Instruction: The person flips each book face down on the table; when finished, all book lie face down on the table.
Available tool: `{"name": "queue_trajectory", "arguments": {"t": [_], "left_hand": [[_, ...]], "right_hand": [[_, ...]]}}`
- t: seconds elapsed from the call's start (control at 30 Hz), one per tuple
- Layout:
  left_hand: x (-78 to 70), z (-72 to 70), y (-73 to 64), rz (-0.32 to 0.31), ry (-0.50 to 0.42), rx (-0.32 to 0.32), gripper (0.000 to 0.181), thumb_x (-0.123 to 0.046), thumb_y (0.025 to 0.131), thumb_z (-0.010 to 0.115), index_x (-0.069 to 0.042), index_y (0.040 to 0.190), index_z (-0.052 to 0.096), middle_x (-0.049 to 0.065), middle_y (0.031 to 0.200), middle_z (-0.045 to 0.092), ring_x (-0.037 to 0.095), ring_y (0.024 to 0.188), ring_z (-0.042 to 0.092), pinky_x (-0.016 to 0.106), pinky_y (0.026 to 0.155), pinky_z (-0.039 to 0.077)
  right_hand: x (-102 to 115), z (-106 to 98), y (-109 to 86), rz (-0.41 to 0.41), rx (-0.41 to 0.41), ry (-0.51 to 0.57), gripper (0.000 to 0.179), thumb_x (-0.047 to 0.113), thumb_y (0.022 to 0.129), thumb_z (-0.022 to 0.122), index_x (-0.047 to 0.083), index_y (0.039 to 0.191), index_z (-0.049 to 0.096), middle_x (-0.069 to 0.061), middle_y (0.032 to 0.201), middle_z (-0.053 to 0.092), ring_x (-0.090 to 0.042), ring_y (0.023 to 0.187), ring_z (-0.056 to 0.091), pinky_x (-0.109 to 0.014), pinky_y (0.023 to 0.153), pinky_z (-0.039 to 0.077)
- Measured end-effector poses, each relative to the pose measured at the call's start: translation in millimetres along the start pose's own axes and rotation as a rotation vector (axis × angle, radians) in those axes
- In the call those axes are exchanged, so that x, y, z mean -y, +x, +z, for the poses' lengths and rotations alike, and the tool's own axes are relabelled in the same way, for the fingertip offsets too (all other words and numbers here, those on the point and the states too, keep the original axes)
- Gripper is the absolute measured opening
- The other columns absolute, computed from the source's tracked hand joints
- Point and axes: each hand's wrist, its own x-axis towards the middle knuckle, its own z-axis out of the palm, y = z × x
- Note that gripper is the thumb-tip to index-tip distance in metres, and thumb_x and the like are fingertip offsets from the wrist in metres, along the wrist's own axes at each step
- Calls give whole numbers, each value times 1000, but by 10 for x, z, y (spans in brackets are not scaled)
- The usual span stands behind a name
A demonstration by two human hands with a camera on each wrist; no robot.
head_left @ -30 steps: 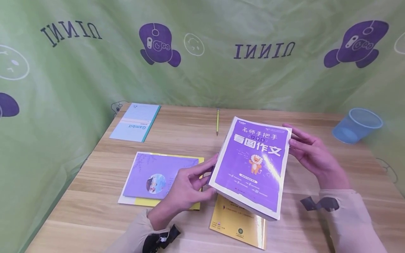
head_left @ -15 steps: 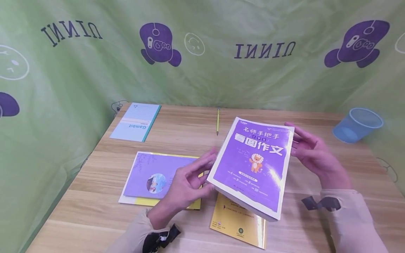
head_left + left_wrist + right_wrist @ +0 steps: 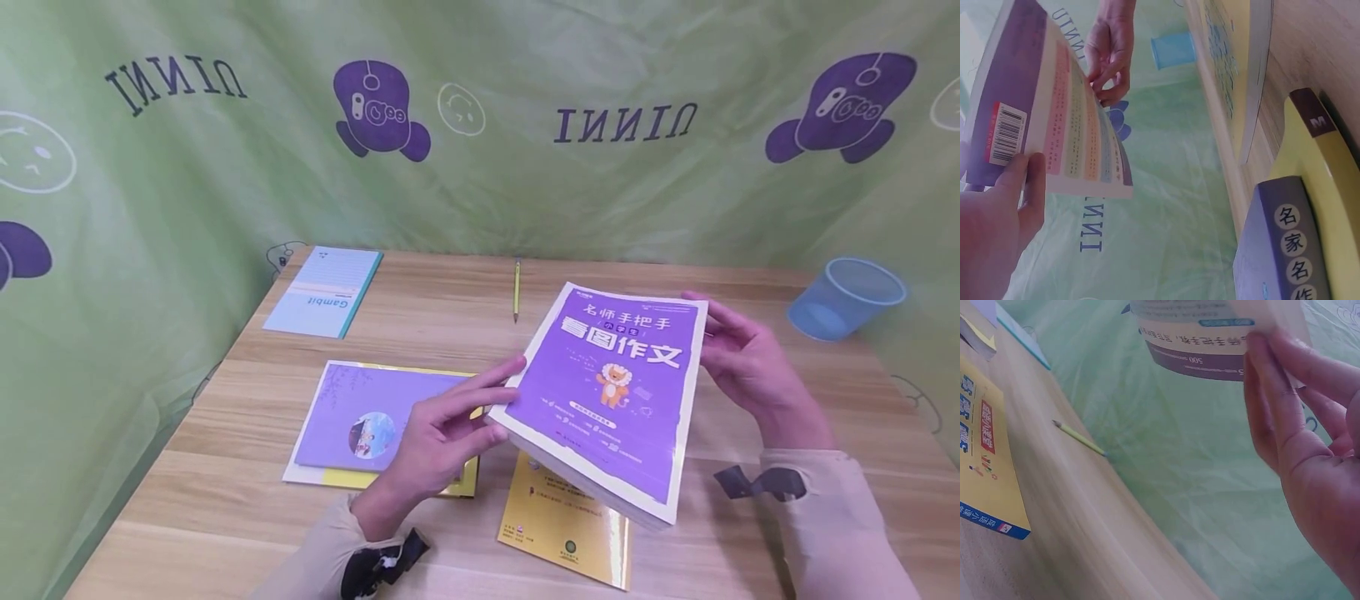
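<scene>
A thick purple book with a white border and a lion on its cover is held tilted above the table. My left hand grips its lower left corner; in the left wrist view the thumb and fingers lie on either side, near the barcode on the back cover. At the upper right edge, my right hand pinches the book, with pages or cover between thumb and fingers in the right wrist view. Partly hidden below the book, a yellow book lies on the table.
Left of the hands, a lilac book rests on a yellow-edged one. A Gambit notepad lies at the back left, and a pencil at the back middle. A blue cup stands at the back right before the green curtain.
The purple book has shifted slightly to the right and its tilt has changed a little. My left fingers have moved onto its left edge, and the right hand has followed slightly rightward.
</scene>
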Motion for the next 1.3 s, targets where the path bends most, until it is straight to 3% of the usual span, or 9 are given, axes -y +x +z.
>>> {"name": "queue_trajectory", "arguments": {"t": [0.3, 0.6, 0.77, 0.93, 1.1, 1.3], "left_hand": [[27, 14, 13, 46, 110, -48, 32, 0, 95, 64, 8, 126, 63, 39, 134, 52, 26, 135, 54, 38, 105, 52], [36, 43, 26, 77, 230, -131, 33, -1, 96, 61, 5, 129, 64, 34, 126, 60, 19, 126, 62, 33, 105, 53], [56, 56, 22, 113, 247, -153, 36, -5, 96, 62, 3, 131, 64, 31, 123, 64, 14, 116, 67, 30, 92, 60], [79, 46, 39, 172, 304, -161, 35, -10, 95, 65, -5, 129, 68, 14, 121, 73, 16, 116, 65, 29, 99, 55], [76, 24, 41, 197, 265, -163, 33, -4, 94, 65, -1, 127, 68, 4, 123, 73, 19, 120, 65, 34, 103, 55], [54, 6, -5, 186, 370, -207, 33, -5, 93, 68, -2, 126, 70, 11, 119, 74, 8, 107, 69, 23, 85, 60]], "right_hand": [[-24, 93, 16, -11, -93, 8, 51, -17, 100, 40, 5, 142, 57, -10, 120, 71, -19, 104, 72, -27, 83, 62], [-102, 186, 85, -52, -123, 44, 43, -12, 102, 41, -1, 141, 56, -14, 130, 69, -20, 122, 66, -27, 93, 59], [-139, 218, 89, -37, -174, 68, 39, -10, 101, 45, 1, 134, 63, -14, 123, 72, -20, 115, 70, -27, 92, 59], [-173, 218, 90, -25, -215, 49, 35, -9, 100, 49, 2, 129, 67, -14, 115, 75, -20, 109, 72, -27, 92, 58], [-208, 225, 97, -39, -249, 50, 34, -9, 99, 50, 1, 125, 70, -12, 112, 76, -19, 102, 74, -28, 86, 61], [-211, 245, 119, -9, -307, 13, 30, -7, 98, 54, 5, 116, 75, -10, 105, 78, -19, 90, 76, -31, 80, 63]]}}
